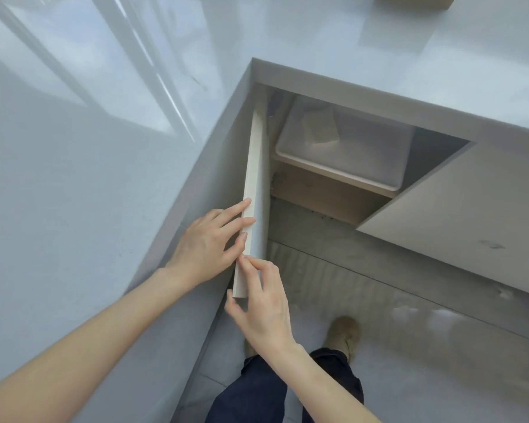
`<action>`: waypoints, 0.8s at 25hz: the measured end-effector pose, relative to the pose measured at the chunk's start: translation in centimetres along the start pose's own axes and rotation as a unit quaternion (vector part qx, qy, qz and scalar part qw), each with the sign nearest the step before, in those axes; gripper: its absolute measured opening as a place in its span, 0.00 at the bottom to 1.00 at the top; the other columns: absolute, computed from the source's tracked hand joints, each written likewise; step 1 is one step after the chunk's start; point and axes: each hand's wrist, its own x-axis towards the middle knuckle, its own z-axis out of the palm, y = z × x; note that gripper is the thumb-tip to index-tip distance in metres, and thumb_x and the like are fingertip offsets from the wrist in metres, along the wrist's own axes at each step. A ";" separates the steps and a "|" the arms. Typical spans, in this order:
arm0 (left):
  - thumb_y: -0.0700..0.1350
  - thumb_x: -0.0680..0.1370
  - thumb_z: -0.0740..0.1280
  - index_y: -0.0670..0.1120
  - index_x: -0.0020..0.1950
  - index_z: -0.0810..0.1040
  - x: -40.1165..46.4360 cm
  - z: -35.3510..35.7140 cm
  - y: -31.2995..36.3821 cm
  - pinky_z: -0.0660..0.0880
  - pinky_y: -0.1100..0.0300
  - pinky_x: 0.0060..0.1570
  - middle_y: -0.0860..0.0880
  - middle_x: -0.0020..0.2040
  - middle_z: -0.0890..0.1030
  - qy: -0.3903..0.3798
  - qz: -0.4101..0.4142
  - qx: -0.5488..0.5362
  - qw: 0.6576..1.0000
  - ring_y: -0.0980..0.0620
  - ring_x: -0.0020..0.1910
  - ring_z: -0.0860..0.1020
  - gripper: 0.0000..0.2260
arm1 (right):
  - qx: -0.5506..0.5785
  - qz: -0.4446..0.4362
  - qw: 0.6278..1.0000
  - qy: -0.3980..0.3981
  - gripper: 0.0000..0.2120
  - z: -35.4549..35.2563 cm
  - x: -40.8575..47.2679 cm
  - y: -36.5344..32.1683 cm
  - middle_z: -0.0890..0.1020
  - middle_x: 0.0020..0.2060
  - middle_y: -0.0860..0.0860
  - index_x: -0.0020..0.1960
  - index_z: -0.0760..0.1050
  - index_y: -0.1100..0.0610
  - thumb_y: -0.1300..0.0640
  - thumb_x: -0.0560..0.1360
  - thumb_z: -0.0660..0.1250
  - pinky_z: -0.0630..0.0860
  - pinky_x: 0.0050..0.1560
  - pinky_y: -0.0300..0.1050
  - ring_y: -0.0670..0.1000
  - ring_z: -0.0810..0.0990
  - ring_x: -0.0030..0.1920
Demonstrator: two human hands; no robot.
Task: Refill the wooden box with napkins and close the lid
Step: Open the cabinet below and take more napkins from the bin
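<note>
- Pinching the cupboard door (252,190) at its near corner is your right hand (263,306), fingers curled.
- Your left hand (205,242) lays straight fingers on its edge.
- That door stands edge-on, running away from you.
- Your wooden box (416,0) sits on the far counter (379,41), cropped; its direction is unclear.

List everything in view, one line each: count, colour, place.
countertop: one, glossy pale grey, left and top
wooden box: one, tan, on countertop, cut off at top edge
left door: one, pale, open, seen edge-on
right door: one, pale grey, open
plastic bin: one, translucent, on cabinet shelf
beige stack: one, inside bin, blurred
shoe: one, tan, on floor
trousers: dark, bottom
left hand: straight fingers touch left door's edge
right hand: pinches that door's lower corner
</note>
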 end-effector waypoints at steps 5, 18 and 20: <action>0.49 0.74 0.55 0.46 0.55 0.81 0.0 0.0 -0.2 0.77 0.56 0.43 0.51 0.66 0.76 -0.010 -0.003 -0.024 1.000 0.47 0.52 0.79 0.18 | -0.008 0.037 0.999 0.021 0.28 0.4 -0.4 -1.2 0.78 0.54 0.53 0.64 0.70 0.58 0.60 0.65 0.71 0.77 0.52 0.40 0.47 0.71 0.54; 0.49 0.73 0.54 0.41 0.62 0.76 3.2 0.2 3.2 0.66 0.48 0.65 0.43 0.64 0.77 -0.031 0.030 0.064 0.997 0.43 0.67 0.72 0.22 | -0.162 0.079 0.978 -0.101 0.30 -6.2 2.3 2.3 0.68 0.72 0.54 0.72 0.64 0.56 0.44 0.73 0.53 0.52 0.72 0.49 0.53 0.64 0.73; 0.51 0.73 0.51 0.42 0.66 0.72 4.2 0.3 4.2 0.63 0.47 0.68 0.43 0.68 0.73 -0.065 0.012 0.048 0.997 0.42 0.70 0.68 0.26 | -0.163 0.103 0.969 -0.152 0.31 -7.4 3.7 3.6 0.57 0.76 0.52 0.75 0.55 0.53 0.43 0.76 0.54 0.42 0.74 0.47 0.51 0.51 0.77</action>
